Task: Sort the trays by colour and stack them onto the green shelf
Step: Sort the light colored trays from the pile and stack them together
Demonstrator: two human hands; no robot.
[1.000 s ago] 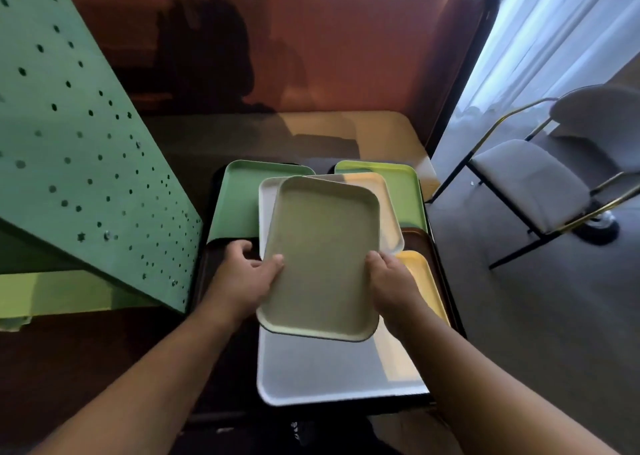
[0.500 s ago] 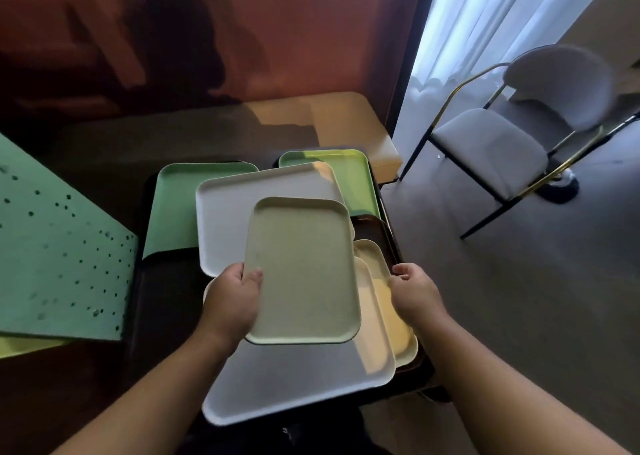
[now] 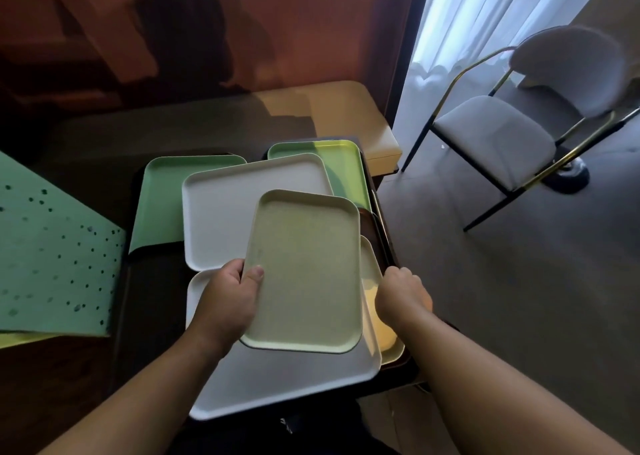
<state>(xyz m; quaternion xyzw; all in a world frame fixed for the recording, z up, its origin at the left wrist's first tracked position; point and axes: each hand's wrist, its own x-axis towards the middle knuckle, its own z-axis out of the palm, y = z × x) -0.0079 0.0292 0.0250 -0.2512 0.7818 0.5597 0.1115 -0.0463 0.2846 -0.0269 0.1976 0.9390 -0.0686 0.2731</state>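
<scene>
Item 1, hands. My left hand point(image 3: 227, 302) grips the pale olive tray point(image 3: 304, 274) by its left edge, thumb on top, fingers beneath. A second ago both hands held this tray; now my right hand point(image 3: 401, 293) has let go and moved right, curled at the edge of the yellow tray point(image 3: 375, 302). Whether it has closed on that rim I cannot tell. My reading: one tray is picked, and the free hand is reaching for another before either goes to the shelf.

Item 2, trays remaining. A white tray point(image 3: 242, 209) lies behind the held one; a larger white tray point(image 3: 284, 378) lies nearest me, under the held one. A mint green tray point(image 3: 159, 198) sits at the far left of the pile, a lime green tray point(image 3: 346, 167) at the far right. All rest on wide dark trays point(image 3: 156, 299). No colour group is stacked yet in this view.

Item 3, green shelf point(image 3: 52, 257). A perforated green panel at the left edge, beside the pile. The view has swung right since earlier, so less of it shows.

Item 4, surface and room. A dark tabletop point(image 3: 207, 125) with a sunlit patch at its far right corner; a reddish-brown wall behind. A grey padded chair point(image 3: 495, 136) with a brass-coloured frame stands on grey floor before a white curtain point(image 3: 485, 15).
</scene>
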